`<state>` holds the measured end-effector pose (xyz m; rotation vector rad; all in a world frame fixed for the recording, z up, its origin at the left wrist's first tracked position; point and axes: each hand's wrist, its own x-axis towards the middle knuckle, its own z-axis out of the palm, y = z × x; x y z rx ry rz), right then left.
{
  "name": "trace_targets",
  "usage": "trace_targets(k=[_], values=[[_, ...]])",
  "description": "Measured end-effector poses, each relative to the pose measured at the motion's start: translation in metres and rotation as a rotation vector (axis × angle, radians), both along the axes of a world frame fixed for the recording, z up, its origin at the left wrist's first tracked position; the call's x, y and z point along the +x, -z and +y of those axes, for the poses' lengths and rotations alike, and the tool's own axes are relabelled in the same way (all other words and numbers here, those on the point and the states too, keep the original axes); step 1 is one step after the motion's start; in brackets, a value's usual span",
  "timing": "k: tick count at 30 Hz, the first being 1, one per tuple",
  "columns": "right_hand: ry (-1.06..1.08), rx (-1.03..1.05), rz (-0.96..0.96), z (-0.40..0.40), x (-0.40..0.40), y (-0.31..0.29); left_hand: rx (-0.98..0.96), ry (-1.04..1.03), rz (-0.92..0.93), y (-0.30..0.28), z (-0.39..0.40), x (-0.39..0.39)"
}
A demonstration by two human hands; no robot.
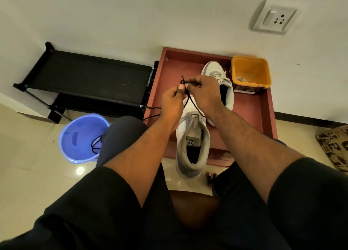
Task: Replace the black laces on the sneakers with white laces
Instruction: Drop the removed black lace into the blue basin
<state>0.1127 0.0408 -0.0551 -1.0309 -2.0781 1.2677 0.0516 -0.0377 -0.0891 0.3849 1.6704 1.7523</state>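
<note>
A white and grey sneaker (192, 144) lies heel toward me, half on the reddish tray (263, 110). A black lace (190, 102) rises from its eyelets to my hands. My left hand (172, 103) and my right hand (204, 93) both pinch the lace above the shoe's front, which they hide. One lace end trails left over the tray edge. A second sneaker (226, 84), fitted with pale laces, lies on the tray behind my right hand.
An orange square tub (251, 73) with a pale lace inside stands at the tray's back right. A blue bucket (81, 138) on the floor to the left holds a black lace. A black shoe rack (88, 80) stands against the wall. My knees flank the sneaker.
</note>
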Motion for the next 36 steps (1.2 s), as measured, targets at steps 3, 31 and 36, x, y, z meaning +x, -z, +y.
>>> trace_targets(k=[3, 31, 36], values=[[-0.012, -0.115, 0.219, -0.015, -0.021, -0.045, 0.137, -0.066, -0.016, -0.044, -0.006, -0.019], [-0.550, -0.371, 0.294, -0.221, -0.289, -0.048, 0.129, -0.336, 0.473, -0.069, -0.252, -0.269], [-0.584, -0.401, 0.182, -0.232, -0.308, 0.004, 0.078, -0.325, 0.491, -0.012, -0.274, -0.288]])
